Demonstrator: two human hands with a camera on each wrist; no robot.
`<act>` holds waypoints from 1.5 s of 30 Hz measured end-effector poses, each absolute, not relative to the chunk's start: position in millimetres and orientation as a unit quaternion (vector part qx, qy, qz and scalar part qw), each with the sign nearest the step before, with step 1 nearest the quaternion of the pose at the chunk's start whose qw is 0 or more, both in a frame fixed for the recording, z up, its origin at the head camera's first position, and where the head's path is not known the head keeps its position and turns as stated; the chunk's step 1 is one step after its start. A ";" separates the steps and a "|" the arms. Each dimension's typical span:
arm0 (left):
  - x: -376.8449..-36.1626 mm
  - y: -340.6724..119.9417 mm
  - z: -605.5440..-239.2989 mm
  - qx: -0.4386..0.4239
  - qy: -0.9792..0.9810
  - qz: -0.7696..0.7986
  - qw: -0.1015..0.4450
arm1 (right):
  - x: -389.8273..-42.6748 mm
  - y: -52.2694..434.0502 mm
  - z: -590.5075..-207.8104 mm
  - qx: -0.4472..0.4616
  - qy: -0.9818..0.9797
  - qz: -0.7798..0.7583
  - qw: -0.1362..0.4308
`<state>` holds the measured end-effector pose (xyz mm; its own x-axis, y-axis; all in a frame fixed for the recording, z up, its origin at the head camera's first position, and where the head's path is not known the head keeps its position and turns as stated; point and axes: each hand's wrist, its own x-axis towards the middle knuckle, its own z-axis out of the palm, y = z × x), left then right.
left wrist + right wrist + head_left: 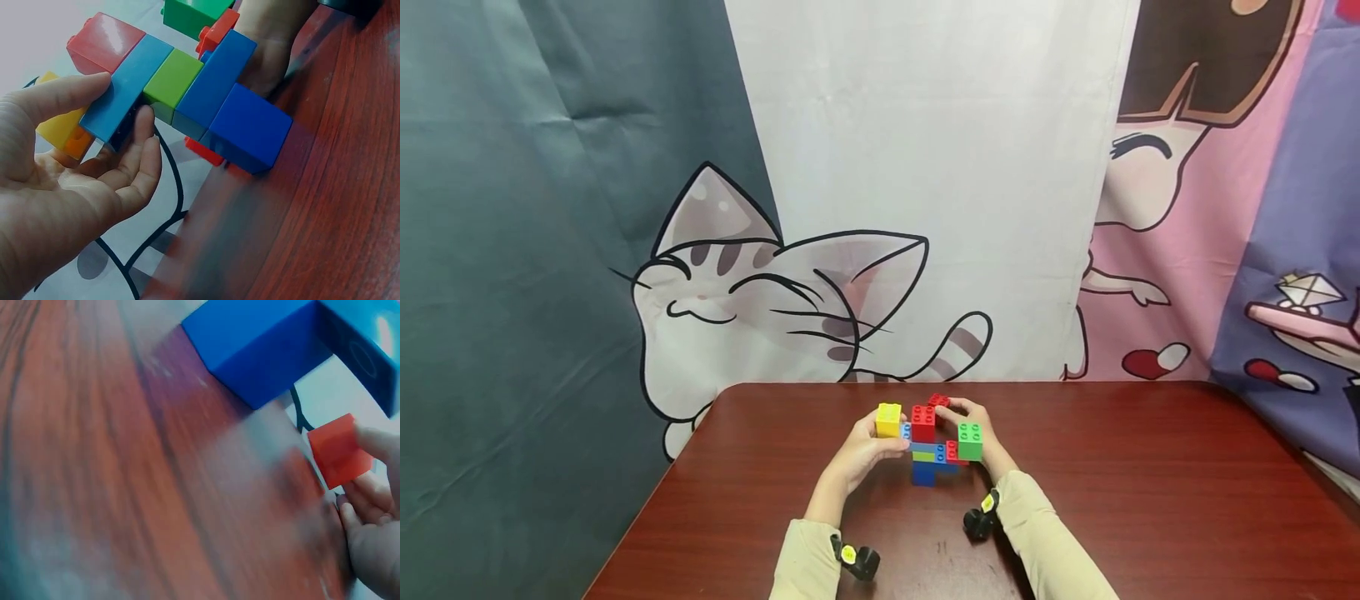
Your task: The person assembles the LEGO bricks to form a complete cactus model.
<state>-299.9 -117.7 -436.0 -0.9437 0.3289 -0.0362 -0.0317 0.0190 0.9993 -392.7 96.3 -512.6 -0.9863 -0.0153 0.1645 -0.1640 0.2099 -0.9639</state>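
Note:
A built structure of toy building bricks stands on the table, with a dark blue brick (924,474) at its base. Above that come a lime green brick (174,78) and a light blue long brick (127,84). A red brick (923,423) tops the middle, a yellow brick (888,421) the left end and a green brick (970,442) the right. My left hand (859,450) grips the light blue brick between thumb and fingers. Behind the structure, my right hand (378,512) pinches a separate red brick (340,452) between thumb and fingers.
The reddish-brown wooden table (737,517) runs back to a cloth backdrop (955,167) printed with a cartoon cat. Black wrist cameras are strapped to both wrists, the left camera (863,563) and the right camera (977,524) hanging over the table.

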 end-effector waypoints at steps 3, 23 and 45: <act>-298.7 -118.2 -435.8 0.099 0.704 0.692 0.125 | -360.4 89.5 -472.5 -0.008 -0.762 0.647 0.021; -299.4 -113.4 -434.5 0.111 0.708 0.686 0.125 | -370.3 107.3 -494.0 -0.041 -0.673 0.738 -0.003; -300.0 -116.2 -435.8 0.104 0.711 0.685 0.124 | -360.3 109.5 -493.7 -0.053 -0.681 0.730 -0.017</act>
